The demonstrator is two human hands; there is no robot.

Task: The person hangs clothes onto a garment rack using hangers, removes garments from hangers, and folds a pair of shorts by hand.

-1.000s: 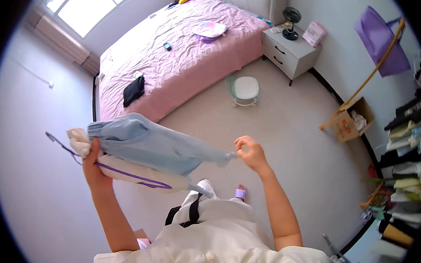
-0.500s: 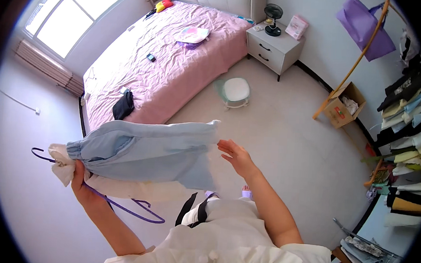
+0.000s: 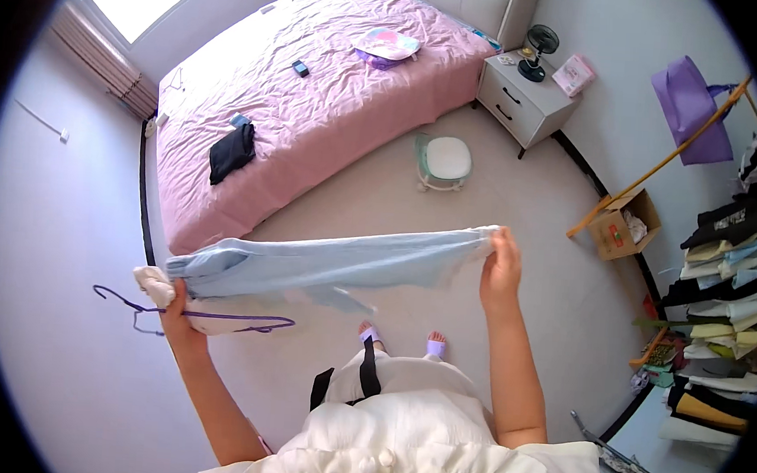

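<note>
A light-blue pair of trousers (image 3: 333,264) with a gathered elastic waist stretches sideways in front of me. My left hand (image 3: 181,311) is closed around its waist end, together with a bunched cream-white cloth (image 3: 155,285) and a purple clothes hanger (image 3: 248,319). The hanger's hook points left, past my wrist. At the other end, my right hand (image 3: 501,266) pinches the hem between thumb and fingers, pulling the upper edge nearly straight. The lower part of the cloth hangs loose and is blurred.
Beyond the trousers stands a bed with a pink sheet (image 3: 315,146), a folded black cloth (image 3: 232,154) on it. A small stool (image 3: 446,160), a bedside cabinet (image 3: 525,102) and a cardboard box (image 3: 619,229) stand farther right. Piled clothes (image 3: 728,258) line the right side.
My right hand, open and apart from the cloth before, has moved right and taken hold of the hem. The trousers are now drawn out lengthwise; my left hand has shifted slightly right.
</note>
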